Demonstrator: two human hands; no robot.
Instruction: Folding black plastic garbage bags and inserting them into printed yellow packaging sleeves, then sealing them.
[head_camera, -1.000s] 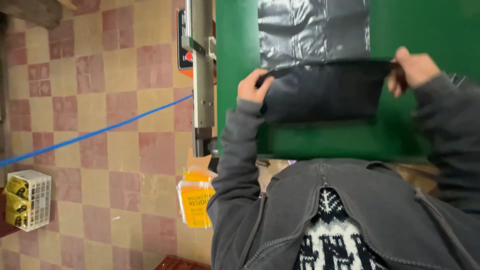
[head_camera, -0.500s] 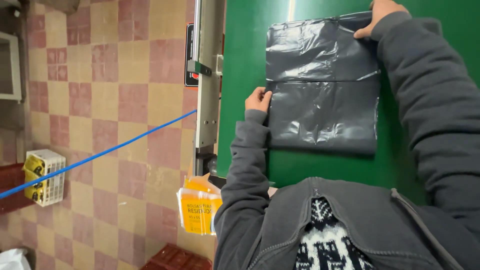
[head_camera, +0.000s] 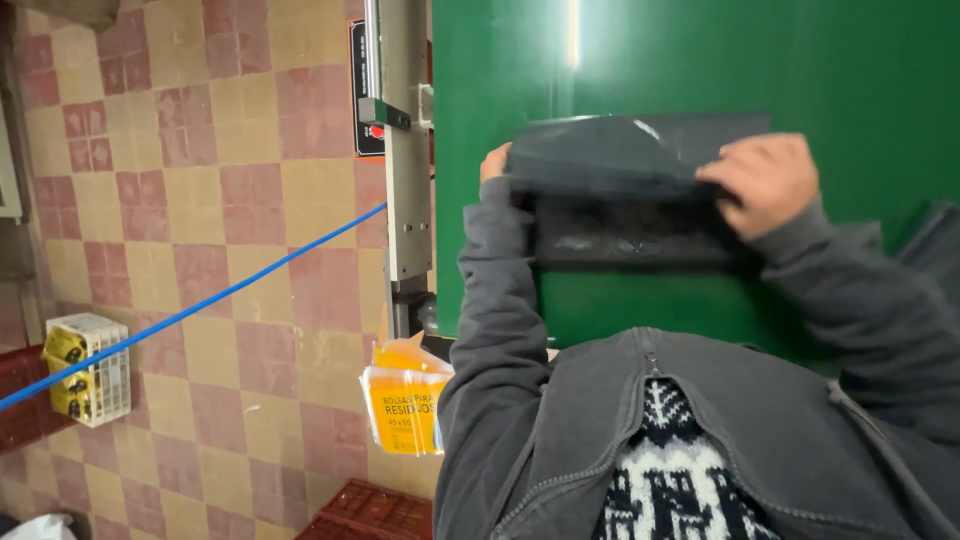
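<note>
A black plastic bag (head_camera: 630, 195) lies folded on a green table top (head_camera: 700, 70) in front of me. My left hand (head_camera: 495, 162) grips the bag's left edge at the fold. My right hand (head_camera: 765, 180) pinches the right edge and presses the upper layer down over the lower one. Both arms are in grey jacket sleeves. The bag is now a short, wide rectangle with a glossy top layer.
A metal post (head_camera: 405, 150) runs along the table's left edge. The floor has pink and yellow tiles. A blue cord (head_camera: 200, 305) crosses it. An orange packet of bags (head_camera: 405, 400) hangs near my left elbow. A white crate with yellow items (head_camera: 85, 368) and a red crate (head_camera: 370, 510) stand below.
The bag was stretched out long half a second ago; my right hand has since brought the far end back toward me, folding it in half. The view has shifted closer.
</note>
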